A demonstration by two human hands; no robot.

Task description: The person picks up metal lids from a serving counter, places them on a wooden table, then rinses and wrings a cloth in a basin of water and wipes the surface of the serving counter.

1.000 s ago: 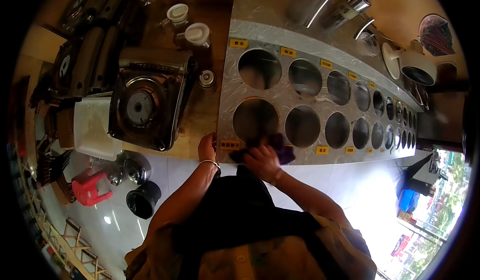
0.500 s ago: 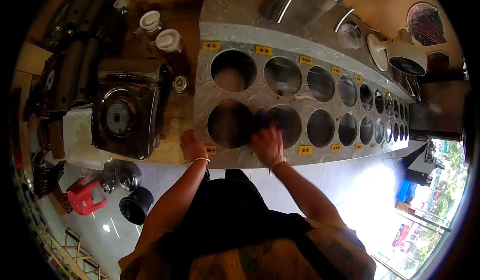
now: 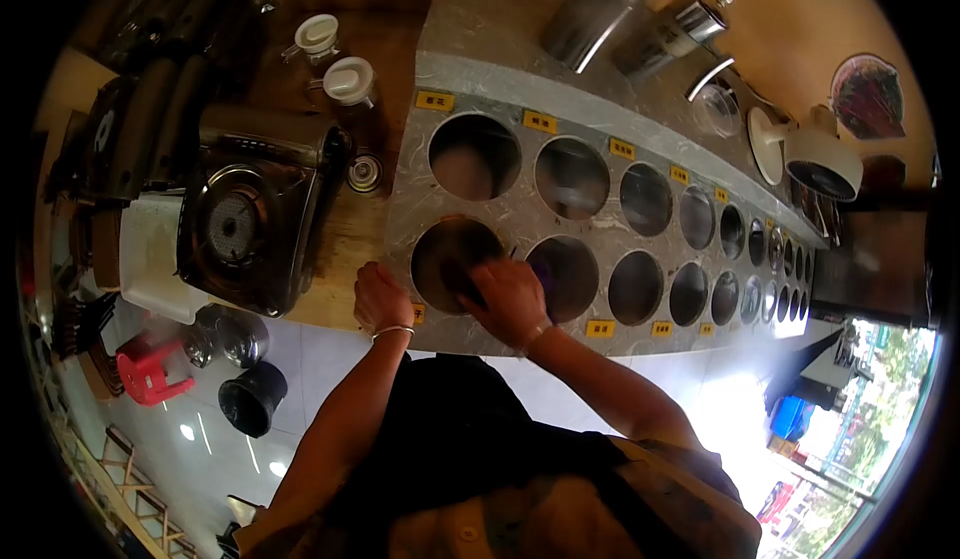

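My right hand [image 3: 512, 301] reaches over the rim of the front-row round hole [image 3: 440, 244] at the left end of the grey stone counter [image 3: 400, 184]. Its fingers are closed on a dark purple cloth [image 3: 466, 277], blurred and partly hidden by the hand. A purple patch also shows inside the neighbouring hole [image 3: 572, 284]. At the counter's front edge, near a yellow label, my left hand [image 3: 383, 297] rests with curled fingers and nothing visible in them.
Two rows of round holes with yellow labels [image 3: 540, 121] run to the right. Left of them sits a portable gas stove [image 3: 240, 224] on a wooden surface. Behind are lidded jugs [image 3: 350, 81], metal pitchers [image 3: 690, 14] and a white fan [image 3: 825, 159]. A red stool [image 3: 150, 369] stands below.
My right hand has moved left with the cloth, from between the two front holes to the leftmost one. My left hand stays at the counter edge. The camera view has tilted slightly.
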